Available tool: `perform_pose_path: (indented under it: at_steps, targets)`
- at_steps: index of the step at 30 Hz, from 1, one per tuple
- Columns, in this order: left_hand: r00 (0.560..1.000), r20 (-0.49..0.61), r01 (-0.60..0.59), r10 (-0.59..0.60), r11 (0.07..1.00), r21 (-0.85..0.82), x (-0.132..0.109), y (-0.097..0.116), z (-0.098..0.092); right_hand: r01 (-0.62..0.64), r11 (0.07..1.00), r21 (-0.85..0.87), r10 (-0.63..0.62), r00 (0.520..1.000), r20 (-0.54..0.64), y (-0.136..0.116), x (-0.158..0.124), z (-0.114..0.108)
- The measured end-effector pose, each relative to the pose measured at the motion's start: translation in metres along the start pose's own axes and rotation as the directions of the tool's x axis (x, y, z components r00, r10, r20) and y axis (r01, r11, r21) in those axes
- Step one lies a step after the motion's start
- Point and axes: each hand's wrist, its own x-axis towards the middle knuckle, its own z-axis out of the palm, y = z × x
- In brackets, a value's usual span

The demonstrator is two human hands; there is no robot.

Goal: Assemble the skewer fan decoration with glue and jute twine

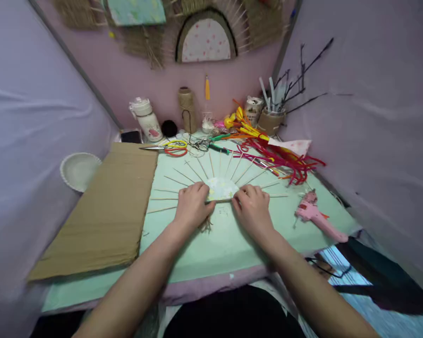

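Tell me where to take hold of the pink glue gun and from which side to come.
Take the pink glue gun by its long straight section, which points toward the near right corner of the green mat. It lies flat on its side, so come down from above with the right hand, which is nearest, fingers across that section.

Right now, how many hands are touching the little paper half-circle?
2. The left hand rests on the left end of the paper half-circle, and the right hand rests on its right end. No other person's hand shows.
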Motion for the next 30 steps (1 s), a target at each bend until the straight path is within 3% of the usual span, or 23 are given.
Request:
perform_pose_path:
  at_steps: [10,19,24,27,30]
  targets:
    - [0.997,-0.056,0.045,-0.049,0.997,-0.060,-0.003,0.004,0.009,0.118,0.984,0.135,-0.121,0.992,0.018,0.013,0.003,0.006]
    - [0.993,-0.105,0.056,-0.062,0.997,-0.059,-0.006,0.008,0.019,0.126,0.987,0.095,-0.121,0.991,-0.055,0.010,0.005,0.013]
    - [0.975,-0.179,0.112,-0.135,0.985,-0.132,-0.023,0.008,0.014,0.140,0.986,0.091,-0.134,0.989,-0.065,0.011,0.005,0.014]
    - [0.969,-0.146,0.172,-0.199,0.969,-0.179,-0.036,0.012,0.011,0.144,0.985,0.091,-0.138,0.988,-0.066,0.011,0.005,0.015]
    - [0.981,-0.084,0.149,-0.176,0.954,-0.259,-0.043,0.020,0.013,0.142,0.986,0.089,-0.136,0.988,-0.071,0.012,0.004,0.016]
